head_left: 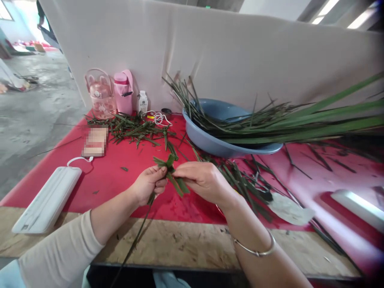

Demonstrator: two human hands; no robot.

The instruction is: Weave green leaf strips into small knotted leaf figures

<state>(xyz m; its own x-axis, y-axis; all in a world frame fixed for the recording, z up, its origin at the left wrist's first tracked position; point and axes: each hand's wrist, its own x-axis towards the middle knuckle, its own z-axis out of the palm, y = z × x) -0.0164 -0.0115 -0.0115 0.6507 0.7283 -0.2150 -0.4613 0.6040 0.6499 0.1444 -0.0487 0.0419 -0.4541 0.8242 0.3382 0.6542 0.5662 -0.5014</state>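
Observation:
Above the red cloth, a folded knot of green leaf strips [179, 185] sits between my hands. My left hand [151, 183] is closed on it, with thumb and fingers pinching its left side. A long thin leaf tail hangs from that hand past the table's front edge. From the right, my right hand [201, 179] pinches the knot's edge with its fingers pressed together; exactly which strip it grips is hidden. Short cut ends fan out above and below the knot.
Behind stands a blue basin [234, 150] with long leaves jutting right. Leaf scraps [129, 129] are heaped at the back left, near a pink bottle [123, 96]. A white power bank-like case [49, 198] lies left; a pale round piece [291, 209] lies right.

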